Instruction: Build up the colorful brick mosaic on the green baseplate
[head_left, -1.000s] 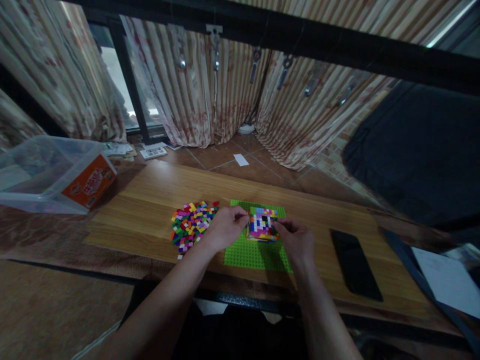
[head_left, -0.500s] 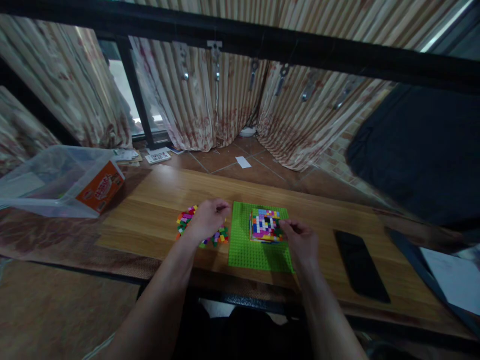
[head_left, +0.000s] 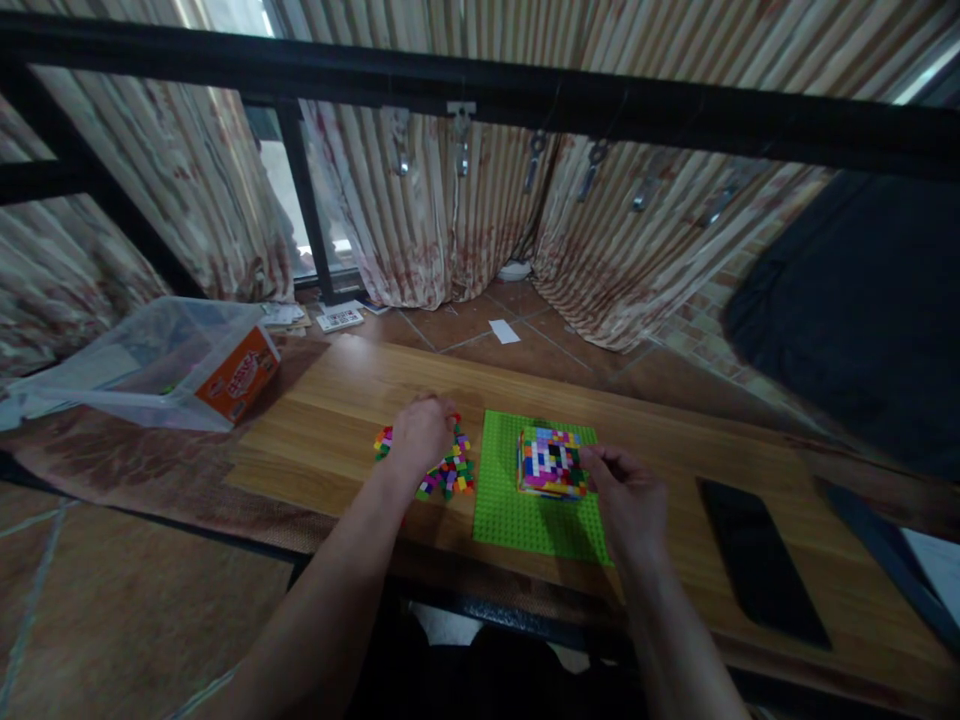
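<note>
A square block of multicoloured toy bricks (head_left: pixel 551 465), with a dark gap near its middle, stands on a green studded baseplate (head_left: pixel 502 525). At the block's right edge, my right hand (head_left: pixel 630 495) is closed, thumb and fingertips pressed against its side. Left of the baseplate lies a loose pile of small toy bricks (head_left: pixel 450 475). My left hand (head_left: pixel 424 435) is over the upper part of this pile with its fingers curled downward. Its fingertips are mostly hidden, and a red bit shows beside them; what they grip I cannot make out.
A clear plastic bin (head_left: pixel 172 365) with an orange label stands at the left. On the wooden tabletop (head_left: pixel 337 400), a black phone-like slab (head_left: pixel 761 560) lies to the right. Papers (head_left: pixel 339 317) lie beyond the bin, and curtains (head_left: pixel 405 220) hang behind a dark rail (head_left: pixel 495 85).
My left hand has moved from the baseplate's edge back over the loose bricks, fingers now pointing down. My right hand stays at the block's right side. The whole view has shifted slightly.
</note>
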